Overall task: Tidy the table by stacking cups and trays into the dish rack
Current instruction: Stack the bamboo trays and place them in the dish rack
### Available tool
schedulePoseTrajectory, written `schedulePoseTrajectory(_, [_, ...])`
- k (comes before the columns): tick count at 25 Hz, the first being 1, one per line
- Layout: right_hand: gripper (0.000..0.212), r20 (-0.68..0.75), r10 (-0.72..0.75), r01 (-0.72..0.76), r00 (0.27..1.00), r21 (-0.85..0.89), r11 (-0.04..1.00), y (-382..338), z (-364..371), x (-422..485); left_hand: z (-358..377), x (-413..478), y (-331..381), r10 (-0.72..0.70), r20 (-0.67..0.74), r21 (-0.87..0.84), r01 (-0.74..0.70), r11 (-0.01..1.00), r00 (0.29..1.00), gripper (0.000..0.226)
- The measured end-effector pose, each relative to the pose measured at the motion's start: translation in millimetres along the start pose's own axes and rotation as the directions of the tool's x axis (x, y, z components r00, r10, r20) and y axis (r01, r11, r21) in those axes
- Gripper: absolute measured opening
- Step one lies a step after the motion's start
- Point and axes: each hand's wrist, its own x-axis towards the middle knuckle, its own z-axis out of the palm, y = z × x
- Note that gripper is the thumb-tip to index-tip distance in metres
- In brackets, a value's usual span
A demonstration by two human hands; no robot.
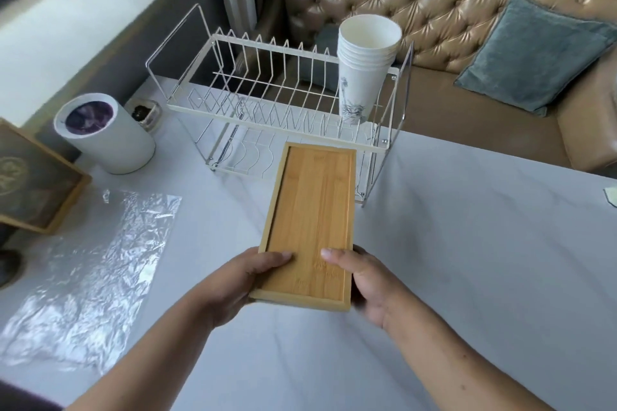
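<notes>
status: cups part looked done. stack of paper cups (364, 70) stood upright in the upper tier of the dish rack (267, 103), at its 3 o'clock end. saw no other cups on the table (467, 243).

tray part was in progress. bamboo tray (310, 220) was held above the table, roughly flat, with its long axis pointing to 12 o'clock. its far end overlapped the rack's lower front edge in view; couldn't tell if it touched the wire. left hand (240, 287) gripped the tray's 7 o'clock corner, thumb on top, fingers hidden underneath. right hand (367, 280) gripped the 5 o'clock side, thumb on the inner face, fingers wrapped under. both hands held only the tray.

left to do, my read: seat the tray in the rack, either in the lower tier or on edge between the free upper tines.

wood-framed dark panel (33, 183) at the table's 9 o'clock edge could be another tray, couldn't tell. crinkled clear sheet (93, 270) at 8 o'clock and white canister (103, 133) at 10 o'clock looked out of scope.
</notes>
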Motion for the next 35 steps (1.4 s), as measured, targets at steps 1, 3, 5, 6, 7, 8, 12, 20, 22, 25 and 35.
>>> schedulePoseTrajectory(1, [0.063,0.007,-0.009,0.009,1.0,0.01,1.0,-6.9,1.2,8.1,-2.5,6.2,7.9,0.013,-0.014,0.02,-0.013,1.0,1.0,0.054])
schedulePoseTrajectory(3, [0.06,0.005,-0.025,0.025,1.0,0.017,1.0,-22.4,3.6,24.6,-7.0,20.6,25.3,0.05,-0.024,0.023,-0.05,0.998,0.998,0.05])
schedulePoseTrajectory(5, [0.058,-0.028,-0.039,0.039,0.999,0.018,0.999,-39.7,5.1,42.2,-12.0,37.5,43.4,0.08,-0.025,0.011,-0.08,0.997,0.996,0.042])
schedulePoseTrajectory(6, [0.054,-0.047,-0.044,0.044,0.998,0.016,0.999,-48.4,5.2,51.1,-14.9,46.5,51.5,0.086,-0.03,0.004,-0.086,0.996,0.996,0.036])
schedulePoseTrajectory(7, [0.049,-0.064,-0.046,0.047,0.997,0.011,0.999,-56.5,5.3,60.0,-18.1,55.5,58.8,0.086,-0.041,-0.004,-0.086,0.996,0.995,0.032])
schedulePoseTrajectory(8, [0.045,-0.082,-0.045,0.046,0.996,0.003,0.999,-64.3,5.1,68.9,-21.9,65.1,65.2,0.082,-0.06,-0.011,-0.083,0.997,0.995,0.031])
schedulePoseTrajectory(12, [0.043,-0.159,-0.037,0.03,0.987,-0.045,0.999,-84.4,1.8,101.7,-33.2,101.0,82.6,0.051,-0.125,-0.015,-0.053,0.998,0.991,0.047])
schedulePoseTrajectory(20, [0.038,-0.22,-0.038,0.034,0.975,-0.023,0.999,-90.6,-13.4,134.1,-37.8,143.6,96.6,0.023,-0.133,-0.012,-0.025,1.0,0.991,0.055])
schedulePoseTrajectory(22, [0.033,-0.235,-0.034,0.028,0.971,-0.026,0.999,-91.3,-15.8,134.8,-37.4,148.9,97.7,0.02,-0.134,-0.009,-0.022,1.0,0.991,0.056])
schedulePoseTrajectory(25, [0.034,-0.248,-0.024,0.018,0.968,-0.027,0.999,-90.4,-20.1,135.4,-35.5,154.2,98.6,0.012,-0.132,0.004,-0.011,1.0,0.991,0.052])
schedulePoseTrajectory(35, [0.064,-0.318,-0.025,0.017,0.948,-0.026,1.0,-89.2,-13.1,136.7,-34.7,163.2,101.8,0.017,-0.148,0.008,-0.016,1.0,0.989,0.056])
